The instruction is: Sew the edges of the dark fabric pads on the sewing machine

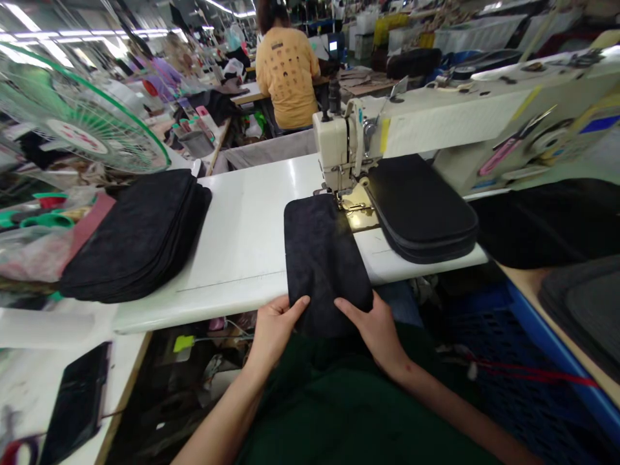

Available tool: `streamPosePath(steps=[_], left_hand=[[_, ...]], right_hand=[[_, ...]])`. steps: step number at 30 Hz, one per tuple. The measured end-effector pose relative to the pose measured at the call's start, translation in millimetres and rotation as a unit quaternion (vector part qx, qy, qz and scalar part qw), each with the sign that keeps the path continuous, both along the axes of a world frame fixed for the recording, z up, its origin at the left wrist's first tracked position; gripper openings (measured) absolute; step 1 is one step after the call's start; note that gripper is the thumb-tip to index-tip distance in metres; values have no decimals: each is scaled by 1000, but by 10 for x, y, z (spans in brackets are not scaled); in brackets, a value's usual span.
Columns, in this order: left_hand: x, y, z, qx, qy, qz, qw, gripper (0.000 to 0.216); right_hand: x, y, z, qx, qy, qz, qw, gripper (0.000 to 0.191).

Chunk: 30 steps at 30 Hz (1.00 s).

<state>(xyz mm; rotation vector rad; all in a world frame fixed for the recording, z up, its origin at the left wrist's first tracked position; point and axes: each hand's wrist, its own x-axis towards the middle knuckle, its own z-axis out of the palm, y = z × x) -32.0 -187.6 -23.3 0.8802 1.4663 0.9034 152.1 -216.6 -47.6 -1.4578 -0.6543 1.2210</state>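
Note:
A black fabric panel [322,252] with rounded corners lies partly on the white sewing table [242,242] and hangs over its front edge. My left hand [276,323] pinches its near left edge, thumb on top. On the near right edge my right hand [375,326] grips the same panel, thumb also on top. The panel's far right corner sits at the needle and presser foot of the sewing machine [341,142]; whether the needle is in the fabric I cannot tell. My fingers beneath the panel are hidden.
Stacks of black panels rest at the left [140,232] and right [421,206] of the table. A green-rimmed fan [77,135] stands at far left, a phone [77,400] below. A blue crate [513,349] is at lower right. A person in a yellow shirt [288,74] sits ahead.

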Motion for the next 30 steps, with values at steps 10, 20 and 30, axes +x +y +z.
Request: streamPosePath(steps=[10,20,30], left_hand=[[-27,25,87,-53,-43,-17,997,46],[-71,-62,13,-125,-214,-41,968,36],[-119,-56,1,-109,-238,-44,964,34]], right_hand=[[225,-185,-129,-34,11,16,999,56],[-230,697,559,365,-392,230,812,39],[-199,1309,271,194,-618,252,719,73]])
